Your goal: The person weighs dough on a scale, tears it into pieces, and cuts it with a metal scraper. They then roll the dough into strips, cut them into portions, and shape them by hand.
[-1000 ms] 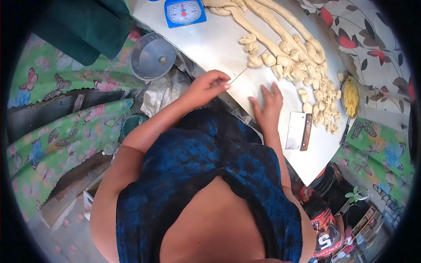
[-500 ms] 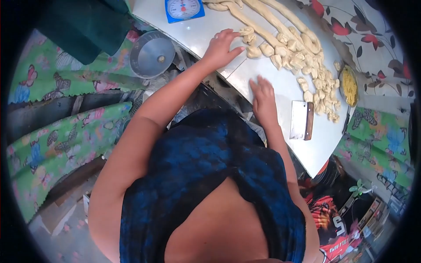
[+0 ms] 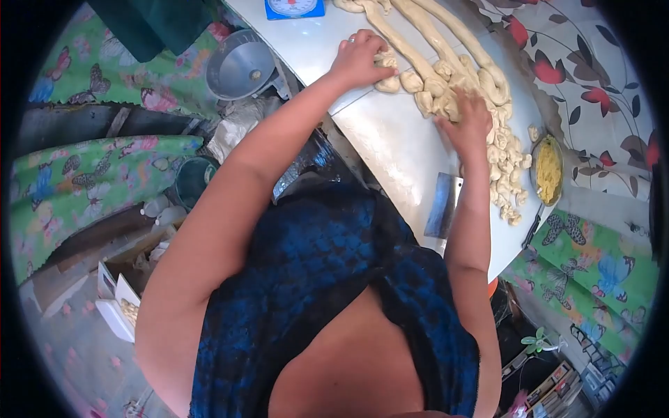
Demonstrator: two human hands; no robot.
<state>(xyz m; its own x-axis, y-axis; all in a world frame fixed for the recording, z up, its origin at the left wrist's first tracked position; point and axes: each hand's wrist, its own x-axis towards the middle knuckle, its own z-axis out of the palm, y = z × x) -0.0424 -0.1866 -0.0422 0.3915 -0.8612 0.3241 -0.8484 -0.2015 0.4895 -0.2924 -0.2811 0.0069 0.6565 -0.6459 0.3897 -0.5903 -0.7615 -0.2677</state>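
Observation:
My left hand (image 3: 362,61) curves over small dough pieces (image 3: 387,83) at the left end of the pile, thumb and fingers apart around them. On the heap of cut dough (image 3: 443,104), my right hand (image 3: 468,125) rests with its fingers spread, touching several pieces. Long dough ropes (image 3: 425,33) stretch from the heap to the table's far side. Below my right hand lies a cleaver (image 3: 440,206), flat on the table and partly covered by my forearm. Whether the left fingers grip a piece is hard to see.
A blue scale (image 3: 295,8) stands at the far edge of the white table (image 3: 376,136). To the right are a bowl of yellow filling (image 3: 549,171) and a knife (image 3: 533,228). A grey basin (image 3: 240,66) sits beyond the left edge.
My right hand has moved up and right from the bare tabletop onto the dough heap. My left hand has closed in on the dough pieces. The view has shifted slightly.

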